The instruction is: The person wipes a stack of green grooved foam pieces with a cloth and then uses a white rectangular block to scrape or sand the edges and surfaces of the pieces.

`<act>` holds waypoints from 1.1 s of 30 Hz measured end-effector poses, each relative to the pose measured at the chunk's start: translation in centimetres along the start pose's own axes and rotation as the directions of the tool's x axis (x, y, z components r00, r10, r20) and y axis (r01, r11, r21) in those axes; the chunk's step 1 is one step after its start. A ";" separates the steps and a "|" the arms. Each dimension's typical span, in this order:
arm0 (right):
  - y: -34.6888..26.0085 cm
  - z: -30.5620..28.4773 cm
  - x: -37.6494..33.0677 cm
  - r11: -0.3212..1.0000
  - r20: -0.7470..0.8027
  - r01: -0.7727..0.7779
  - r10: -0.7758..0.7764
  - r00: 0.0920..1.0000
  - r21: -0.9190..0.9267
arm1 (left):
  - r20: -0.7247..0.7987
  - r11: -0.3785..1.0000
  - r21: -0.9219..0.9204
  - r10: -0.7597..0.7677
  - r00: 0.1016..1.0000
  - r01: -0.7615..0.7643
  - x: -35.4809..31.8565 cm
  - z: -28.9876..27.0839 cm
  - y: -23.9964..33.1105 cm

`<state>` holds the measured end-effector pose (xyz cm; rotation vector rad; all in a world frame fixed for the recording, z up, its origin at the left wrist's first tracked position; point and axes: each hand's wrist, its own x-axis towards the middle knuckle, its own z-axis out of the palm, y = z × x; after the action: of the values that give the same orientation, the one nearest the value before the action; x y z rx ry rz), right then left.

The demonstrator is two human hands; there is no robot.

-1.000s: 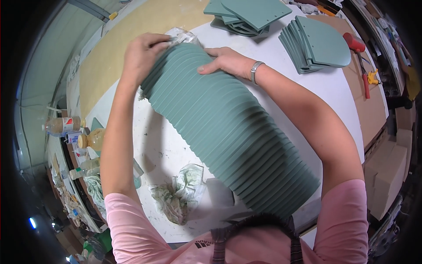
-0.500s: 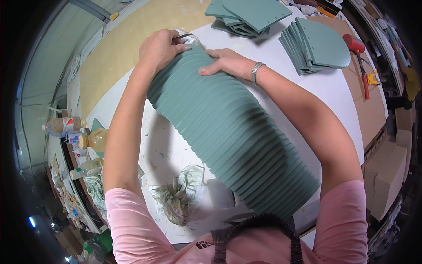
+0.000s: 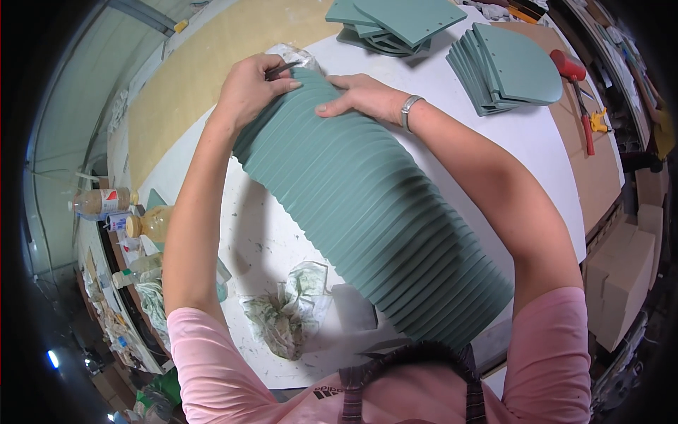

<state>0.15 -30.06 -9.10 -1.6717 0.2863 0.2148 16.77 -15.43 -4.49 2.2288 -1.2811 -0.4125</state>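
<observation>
A long leaning row of green-grey rounded panels [image 3: 381, 205], packed edge to edge, runs from the far middle toward my chest. My left hand [image 3: 251, 88] is closed at its far end, pinching a dark thin pointed tool [image 3: 281, 69] whose exact kind I cannot tell. The left thumb lies by the farthest panel's edge. My right hand [image 3: 367, 99], with a metal bracelet at the wrist, rests on the row near its far right edge, thumb and fingers stretched apart. Just beyond the row's far end lies a crumpled whitish cloth or wrap [image 3: 300, 56], partly hidden.
Two stacks of similar panels, one at the far middle [image 3: 409, 21] and one on the right [image 3: 519, 67], stand near a red mallet [image 3: 568, 65]. A stained rag [image 3: 282, 311] lies near left of the row. Bottles [image 3: 152, 225] line the left edge; cardboard boxes [image 3: 621, 275] stand right.
My left hand has shifted slightly left and down, and more of the dark tool shows. The right hand has slid slightly left and still rests on the row.
</observation>
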 end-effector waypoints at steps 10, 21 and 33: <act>0.3 0.0 -0.3 0.998 -0.006 -0.008 0.008 1.000 0.058 | 0.002 0.991 0.096 0.097 0.995 -0.097 0.1 0.2 -0.7; 3.1 -3.3 -3.3 0.993 -0.247 -0.117 0.120 0.962 0.024 | 0.042 0.971 0.212 0.105 0.994 -0.111 0.4 0.3 -0.1; 5.1 -2.6 -14.4 0.995 -0.275 -0.070 0.049 0.960 -0.067 | -0.034 0.997 0.023 0.069 0.997 -0.068 -1.4 0.3 -0.6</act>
<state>-15.19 -32.27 -9.21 -1.7706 0.5417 0.0385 16.35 -14.07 -5.04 2.1936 -1.3455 -0.3335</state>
